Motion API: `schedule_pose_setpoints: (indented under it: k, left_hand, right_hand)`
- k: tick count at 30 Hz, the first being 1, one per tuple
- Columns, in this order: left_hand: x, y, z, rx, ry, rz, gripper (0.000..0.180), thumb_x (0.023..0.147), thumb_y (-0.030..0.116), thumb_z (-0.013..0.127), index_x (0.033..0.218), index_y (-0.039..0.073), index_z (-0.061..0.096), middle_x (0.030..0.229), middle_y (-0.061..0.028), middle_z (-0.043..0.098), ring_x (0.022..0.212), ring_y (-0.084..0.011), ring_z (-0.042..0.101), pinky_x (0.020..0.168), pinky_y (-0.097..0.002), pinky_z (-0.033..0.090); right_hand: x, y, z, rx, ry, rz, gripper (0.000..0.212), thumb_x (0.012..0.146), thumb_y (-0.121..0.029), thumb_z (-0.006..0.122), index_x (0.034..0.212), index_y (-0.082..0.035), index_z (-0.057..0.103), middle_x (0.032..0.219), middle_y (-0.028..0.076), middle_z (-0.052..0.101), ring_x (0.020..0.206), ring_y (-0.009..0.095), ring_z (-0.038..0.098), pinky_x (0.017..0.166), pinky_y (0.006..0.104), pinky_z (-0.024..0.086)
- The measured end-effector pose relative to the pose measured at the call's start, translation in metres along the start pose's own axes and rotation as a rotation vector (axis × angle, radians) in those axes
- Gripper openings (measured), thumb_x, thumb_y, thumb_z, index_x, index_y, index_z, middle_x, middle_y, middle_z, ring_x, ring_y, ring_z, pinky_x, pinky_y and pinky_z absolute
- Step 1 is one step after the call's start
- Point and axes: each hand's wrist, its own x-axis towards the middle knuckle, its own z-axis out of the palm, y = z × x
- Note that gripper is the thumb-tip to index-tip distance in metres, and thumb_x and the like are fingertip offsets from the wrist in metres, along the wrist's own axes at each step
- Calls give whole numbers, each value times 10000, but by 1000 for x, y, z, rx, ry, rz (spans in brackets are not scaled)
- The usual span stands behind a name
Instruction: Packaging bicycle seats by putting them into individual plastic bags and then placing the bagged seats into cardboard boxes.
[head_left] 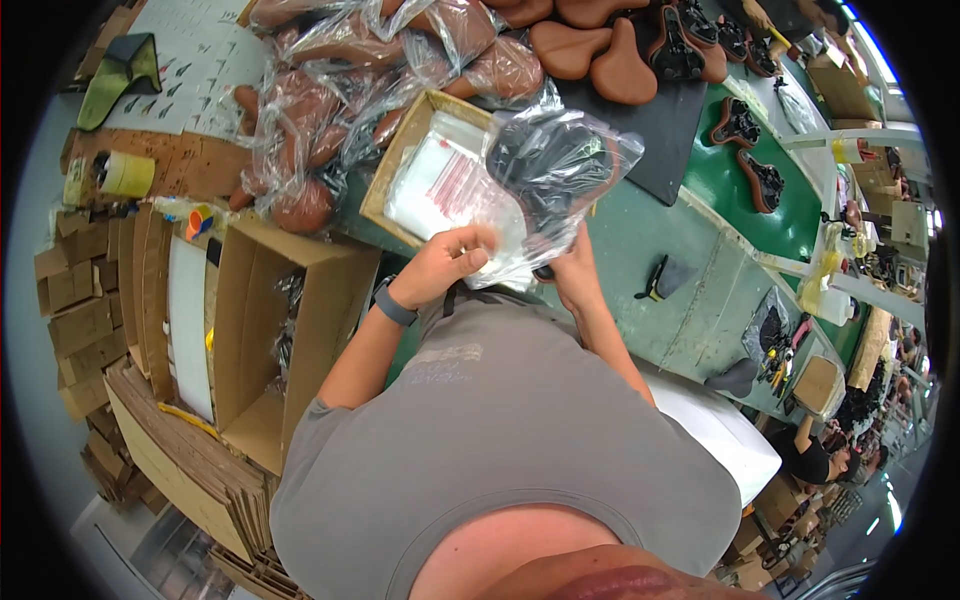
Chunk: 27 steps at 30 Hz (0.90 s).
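A bagged saddle is held by the nearer right hand, just ahead of it, long axis pointing away; the left hand is curled over loose plastic, whether gripping cannot be told.

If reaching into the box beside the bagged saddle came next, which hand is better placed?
Probably the left hand: it is at the near end of the box, while the right hand is farther right, by the bagged saddle.

Green worktable, bright strip lights
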Motion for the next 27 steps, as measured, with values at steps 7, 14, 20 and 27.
schedule_pose_setpoints:
  k: [7, 14, 20, 27]
  left_hand:
    - [138, 71, -172, -548, 420, 73, 616, 1025, 227, 794, 1566, 82, 537, 1494, -109, 653, 1336, -298, 665, 1083, -496, 590]
    - [231, 118, -372, -736, 961, 659, 461, 1113, 248, 688, 1506, 33, 577, 1390, -158, 733, 1194, -306, 748, 1043, -430, 631]
    - [221, 20, -190, -205, 1077, 430, 297, 1118, 133, 665, 1397, 31, 662, 1231, -98, 777, 1048, -176, 730, 945, -318, 599]
    - [185, -177, -3, 491, 337, -52, 297, 1014, 269, 775, 1233, 69, 766, 1111, -157, 812, 892, -303, 783, 797, -407, 615]
  right_hand:
    - [184, -159, 20, -1017, -467, -509, 606, 929, -146, 857, 1492, -34, 666, 1382, 123, 741, 1259, 249, 696, 1093, 396, 550]
    - [515, -290, -126, -1311, 558, -719, 1218, 796, -489, 946, 1674, 83, 326, 1489, 352, 626, 1385, 463, 638, 1161, 488, 511]
    - [579, -263, -147, -1493, 803, -587, 1239, 754, -663, 920, 1586, 100, 407, 1474, 385, 592, 1375, 522, 600, 1190, 527, 482]
    - [408, -185, -141, -1304, 832, -1077, 696, 748, -533, 986, 1143, -13, 746, 1162, 170, 731, 1113, 399, 712, 992, 506, 573]
